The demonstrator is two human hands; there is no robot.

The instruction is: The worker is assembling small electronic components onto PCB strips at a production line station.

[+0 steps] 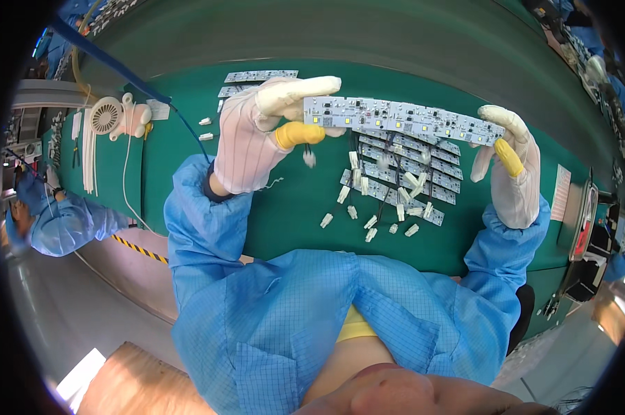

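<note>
Between my two gloved hands a long white LED circuit board (402,117) is held up by its ends, its face with yellow LEDs and small black parts showing. My left hand (271,124), in a striped white glove with a yellow thumb cover, pinches the left end. My right hand (513,159), gloved likewise, grips the right end. A white connector (309,159) dangles below the left end. Behind and beneath the held board, several similar boards (423,162) lie in slanting rows on the green table, with dark wires and white connectors (371,221) spread in front.
More boards (257,76) lie at the far left of the green table (292,228), near loose connectors (205,121). Further left are a small fan (106,115), a cable and white strips (89,152). A blue hose (112,59) crosses above. Another person's blue sleeve (77,225) shows at left.
</note>
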